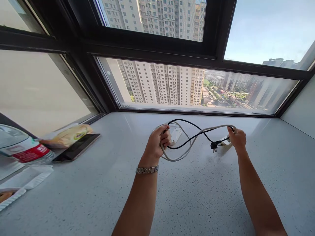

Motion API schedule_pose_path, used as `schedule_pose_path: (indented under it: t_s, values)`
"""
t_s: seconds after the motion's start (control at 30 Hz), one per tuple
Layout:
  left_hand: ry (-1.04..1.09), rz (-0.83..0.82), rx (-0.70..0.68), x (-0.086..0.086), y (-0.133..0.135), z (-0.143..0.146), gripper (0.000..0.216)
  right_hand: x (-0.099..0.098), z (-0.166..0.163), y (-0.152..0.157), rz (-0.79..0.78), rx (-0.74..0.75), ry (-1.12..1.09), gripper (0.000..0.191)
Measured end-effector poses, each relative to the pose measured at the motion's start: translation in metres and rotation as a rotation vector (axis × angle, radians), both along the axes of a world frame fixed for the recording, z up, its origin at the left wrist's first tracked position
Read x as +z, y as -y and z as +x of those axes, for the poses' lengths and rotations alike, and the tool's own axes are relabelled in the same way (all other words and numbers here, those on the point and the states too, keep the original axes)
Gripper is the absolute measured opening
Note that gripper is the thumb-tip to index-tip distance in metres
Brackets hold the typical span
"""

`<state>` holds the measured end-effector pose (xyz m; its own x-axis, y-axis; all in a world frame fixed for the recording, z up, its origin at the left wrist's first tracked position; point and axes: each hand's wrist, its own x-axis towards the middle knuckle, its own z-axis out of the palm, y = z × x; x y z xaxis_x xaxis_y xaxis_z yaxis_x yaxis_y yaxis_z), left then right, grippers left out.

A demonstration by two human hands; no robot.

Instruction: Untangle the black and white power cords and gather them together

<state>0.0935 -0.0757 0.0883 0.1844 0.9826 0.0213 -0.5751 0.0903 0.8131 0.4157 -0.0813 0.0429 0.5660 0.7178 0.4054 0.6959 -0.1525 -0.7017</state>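
Left hand (159, 139) and right hand (237, 139) clasp smooth, looping black cord (190, 139) and grey cord (175, 160) over speckled counter (192, 193) beside dark-framed windows (159, 82).

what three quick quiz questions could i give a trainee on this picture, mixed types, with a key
1. On which side is the metal wristband worn: (a) right; (b) left?
2. True or false: the left hand is gripping the black plug.
3. Fill in: the cables stretched between the hands are ____ and ____ in colour.

Key:
1. b.
2. False; it hangs close beside the right hand.
3. Black; light grey.
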Motion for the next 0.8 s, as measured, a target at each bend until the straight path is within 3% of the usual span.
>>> schedule_pose_path:
  t_s: [0.1, 0.17, 0.43, 0.67, 0.8]
  values:
    - [0.11, -0.01, -0.005, 0.007, 0.003, -0.008, 0.017, -0.007, 0.007, -0.005, -0.031, -0.026, 0.011, 0.045]
    - [0.097, 0.022, -0.022, 0.009, 0.008, -0.006, 0.017, -0.008, 0.004, -0.005, -0.017, 0.036, 0.013, 0.042]
    - [-0.179, 0.188, -0.13, 0.011, 0.022, 0.014, 0.028, 0.017, -0.029, 0.012, 0.067, 0.542, 0.098, 0.034]
    - [-0.228, 0.274, -0.029, 0.014, 0.026, 0.015, 0.033, 0.034, -0.032, 0.026, -0.066, 0.885, -0.167, 0.037]
    - [-0.229, 0.307, 0.018, 0.015, 0.028, 0.018, 0.036, 0.041, -0.029, 0.032, -0.098, 0.944, -0.345, 0.038]
